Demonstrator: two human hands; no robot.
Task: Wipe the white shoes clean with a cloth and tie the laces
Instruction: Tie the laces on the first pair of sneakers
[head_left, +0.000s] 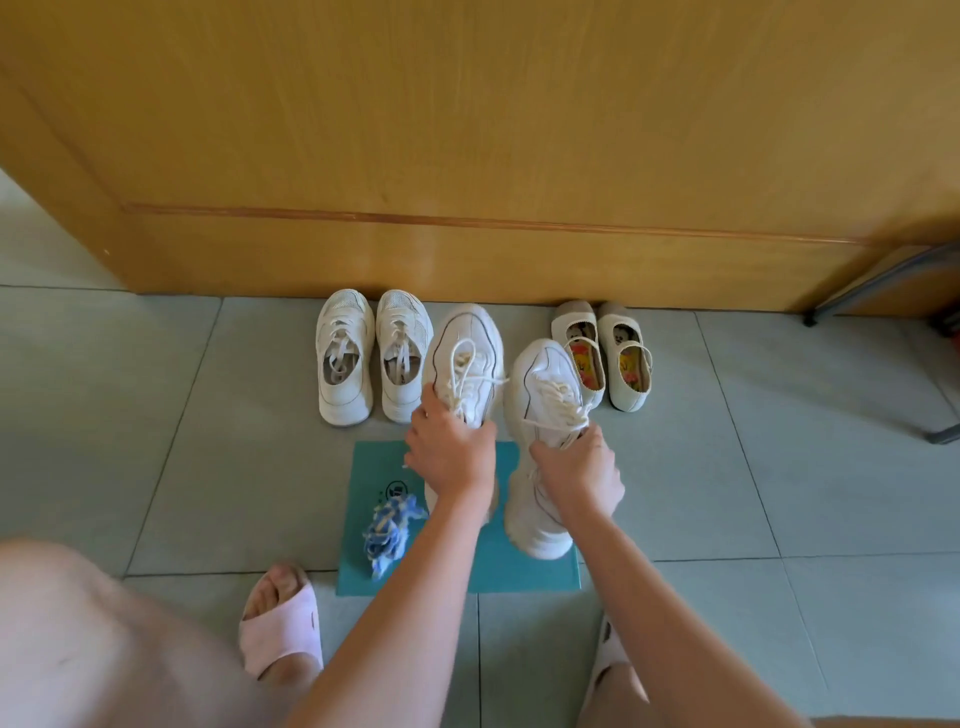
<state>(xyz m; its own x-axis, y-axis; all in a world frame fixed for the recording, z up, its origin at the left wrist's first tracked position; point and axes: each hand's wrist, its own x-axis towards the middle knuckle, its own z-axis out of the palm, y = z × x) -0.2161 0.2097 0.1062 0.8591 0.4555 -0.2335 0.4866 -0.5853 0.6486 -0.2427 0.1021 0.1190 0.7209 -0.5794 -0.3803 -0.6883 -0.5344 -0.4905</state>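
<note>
Two chunky white lace-up shoes are held over a teal mat (519, 571). My left hand (449, 454) grips the left white shoe (467, 343) at its opening, toe pointing toward the door. My right hand (582, 467) grips the right white shoe (545, 379) the same way; its heel hangs tilted above the mat. Both shoes' laces lie loose and untied. A crumpled blue-and-white cloth (392, 530) lies on the mat's left part, apart from both hands.
A pair of white mesh sneakers (371, 356) and a pair of cream strap shoes (608, 353) stand against a wooden door (467, 130). My feet in pink slippers (283, 618) rest on the grey tiled floor. A metal furniture leg (883, 280) is at the right.
</note>
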